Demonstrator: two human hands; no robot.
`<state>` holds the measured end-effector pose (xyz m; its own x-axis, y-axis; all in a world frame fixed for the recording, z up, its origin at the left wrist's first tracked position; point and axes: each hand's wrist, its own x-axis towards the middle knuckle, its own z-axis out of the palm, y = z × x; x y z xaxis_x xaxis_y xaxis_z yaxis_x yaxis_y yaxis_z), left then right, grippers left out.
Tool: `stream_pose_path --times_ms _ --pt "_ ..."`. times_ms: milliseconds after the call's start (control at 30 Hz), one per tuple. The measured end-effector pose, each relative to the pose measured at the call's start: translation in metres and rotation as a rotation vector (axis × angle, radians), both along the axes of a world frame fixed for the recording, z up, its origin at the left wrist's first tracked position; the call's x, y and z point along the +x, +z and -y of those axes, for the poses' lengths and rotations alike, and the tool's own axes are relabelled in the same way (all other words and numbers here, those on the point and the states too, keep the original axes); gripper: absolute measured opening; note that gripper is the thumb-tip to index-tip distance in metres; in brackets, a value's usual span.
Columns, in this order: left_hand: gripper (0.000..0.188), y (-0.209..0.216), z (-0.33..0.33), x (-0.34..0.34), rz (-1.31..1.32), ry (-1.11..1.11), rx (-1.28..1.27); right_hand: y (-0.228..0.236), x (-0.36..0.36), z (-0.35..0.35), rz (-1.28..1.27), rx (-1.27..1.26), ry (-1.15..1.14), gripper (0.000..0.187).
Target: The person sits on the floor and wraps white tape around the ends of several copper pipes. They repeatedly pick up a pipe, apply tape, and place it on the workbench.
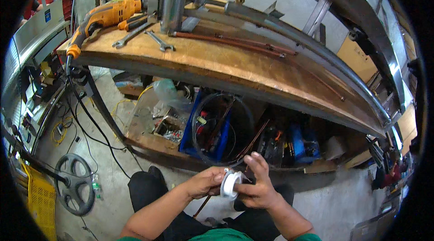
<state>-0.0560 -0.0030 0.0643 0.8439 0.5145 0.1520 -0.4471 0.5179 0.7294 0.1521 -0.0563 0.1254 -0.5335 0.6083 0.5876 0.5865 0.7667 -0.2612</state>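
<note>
In front of my lap, my left hand (204, 183) is closed, thumb and fingers pinched together. A thin copper-coloured tube (202, 207) slants down from beneath it, apparently held in those fingers; its upper end is hidden. My right hand (257, 184) carries a white roll of tape (229, 184), a finger reaching into its hollow middle while the other fingers stand raised and spread. The roll touches or nearly touches the left fingertips. A small pale bit shows at the top of the roll, too small to name.
On the wooden workbench (199, 60) ahead lie an orange power drill (106, 17), wrenches (160, 42) and copper tubes (235, 44). Beneath it are a blue bin (217, 137) and a coil of clear tubing (194, 128). A dark handwheel (74, 184) stands at left, near hanging cables.
</note>
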Motion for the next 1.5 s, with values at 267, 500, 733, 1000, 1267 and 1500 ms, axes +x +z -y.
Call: stream_pose_path --times_ms 267,500,733,1000,1267,1500 --pt "0.060 0.001 -0.006 0.001 -0.300 0.311 0.230 -0.004 0.001 0.000 -0.080 -0.361 -0.051 0.034" --pt "0.062 0.007 -0.001 0.016 -0.429 0.859 0.942 -0.032 -0.001 0.000 -0.645 -0.811 -0.122 0.028" --pt "0.056 -0.001 -0.003 0.019 -0.423 0.870 0.921 -0.035 0.004 -0.008 -0.671 -0.657 -0.152 0.017" --pt "0.028 -0.019 -0.008 0.028 -0.455 0.577 0.097 -0.016 0.000 -0.012 -0.313 -0.357 -0.068 0.019" --pt "0.021 -0.014 0.002 0.029 -0.224 0.519 0.052 -0.003 -0.005 -0.015 -0.003 -0.208 -0.141 0.021" --pt "0.020 -0.009 -0.002 0.018 -0.375 0.347 0.041 -0.014 -0.005 -0.016 -0.004 -0.124 -0.149 0.023"
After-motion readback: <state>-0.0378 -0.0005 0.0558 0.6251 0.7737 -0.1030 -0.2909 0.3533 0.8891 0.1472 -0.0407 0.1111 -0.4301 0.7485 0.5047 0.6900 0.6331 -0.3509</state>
